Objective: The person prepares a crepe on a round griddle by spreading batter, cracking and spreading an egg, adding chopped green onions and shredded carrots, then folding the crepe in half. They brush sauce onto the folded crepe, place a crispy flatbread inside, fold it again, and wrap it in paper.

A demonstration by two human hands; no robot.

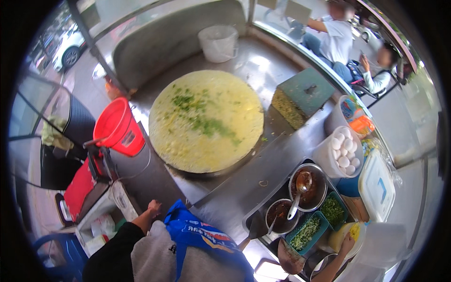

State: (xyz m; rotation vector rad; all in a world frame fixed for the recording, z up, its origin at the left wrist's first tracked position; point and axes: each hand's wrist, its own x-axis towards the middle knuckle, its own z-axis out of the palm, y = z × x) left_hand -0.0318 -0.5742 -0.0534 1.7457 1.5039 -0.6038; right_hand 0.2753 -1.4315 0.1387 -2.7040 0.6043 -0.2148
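A large round crepe [208, 120] lies on the griddle, spread with egg and sprinkled with chopped greens. My right hand [347, 244] is at the rim of a pale tub [338, 239] that holds something yellow; its fingers are closed in, and whether they grip anything cannot be told. Beside that tub are a green tray of chopped scallions [306, 232], a tray of leafy greens [332, 209] and two metal bowls of dark red sauce [310, 197] with spoons in them. My left hand [154, 208] rests near the counter's edge, partly curled, touching none of the food.
A red bucket [119, 127] stands left of the griddle, and a white bucket [218, 44] behind it. At the right are a green-topped box [304, 91] and a tub of eggs [343, 151]. A spatula [258, 225] lies by the sauces. Two people sit outside.
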